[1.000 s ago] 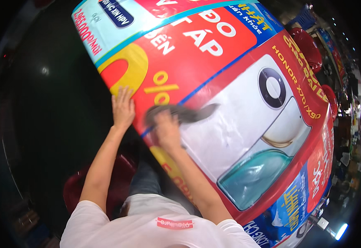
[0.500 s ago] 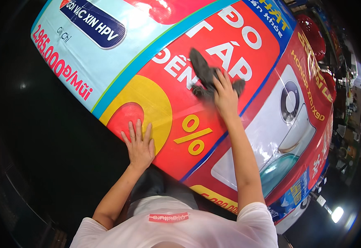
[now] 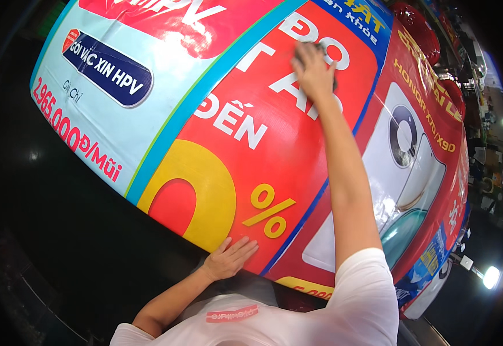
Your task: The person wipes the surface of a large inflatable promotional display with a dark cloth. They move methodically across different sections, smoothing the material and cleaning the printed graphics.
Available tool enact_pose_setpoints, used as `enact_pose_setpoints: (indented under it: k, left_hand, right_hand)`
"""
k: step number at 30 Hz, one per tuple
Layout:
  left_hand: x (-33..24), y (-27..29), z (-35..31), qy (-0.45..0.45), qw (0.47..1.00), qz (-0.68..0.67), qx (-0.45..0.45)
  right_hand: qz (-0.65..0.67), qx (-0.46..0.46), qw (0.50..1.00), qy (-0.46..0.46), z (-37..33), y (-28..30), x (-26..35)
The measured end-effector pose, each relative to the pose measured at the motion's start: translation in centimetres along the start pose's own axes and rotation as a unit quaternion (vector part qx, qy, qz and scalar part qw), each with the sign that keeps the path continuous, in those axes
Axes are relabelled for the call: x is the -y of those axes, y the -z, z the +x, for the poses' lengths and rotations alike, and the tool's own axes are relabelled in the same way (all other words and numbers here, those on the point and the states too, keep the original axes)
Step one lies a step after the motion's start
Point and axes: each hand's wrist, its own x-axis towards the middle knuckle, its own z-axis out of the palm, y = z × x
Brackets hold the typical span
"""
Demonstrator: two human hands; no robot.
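My right hand (image 3: 315, 74) reaches far out over a large red printed panel (image 3: 280, 158), pressing a dark grey cloth (image 3: 323, 48) against its glossy surface. Most of the cloth is hidden under the palm and fingers; only its edges show. Near the panel's lower edge, below a yellow percent sign, my left hand (image 3: 230, 259) lies flat with its fingers stretched out, holding nothing.
To the left runs a light blue printed panel (image 3: 107, 121) with a teal border strip (image 3: 199, 101). A dark red panel picturing phones (image 3: 398, 173) adjoins on the right. Red rounded objects (image 3: 418, 34) stand at the far right. A bright lamp (image 3: 490, 278) shows lower right.
My right hand has slid the cloth farther away, up the red panel. My left hand has shifted right and nearer to me along the lower edge, still flat.
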Motion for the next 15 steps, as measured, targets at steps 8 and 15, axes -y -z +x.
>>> enact_pose_setpoints:
  k: [8,15]
  left_hand:
    - [-0.2,-0.1,0.2,-0.002,0.999,0.045,-0.013]
    - [-0.3,0.4,0.4,-0.006,0.998,0.063,-0.004]
  right_hand:
    - [0.276,0.251,0.859,0.352,-15.7,7.1,20.5]
    - [0.133,0.062,0.966,0.214,-6.5,2.7,5.1]
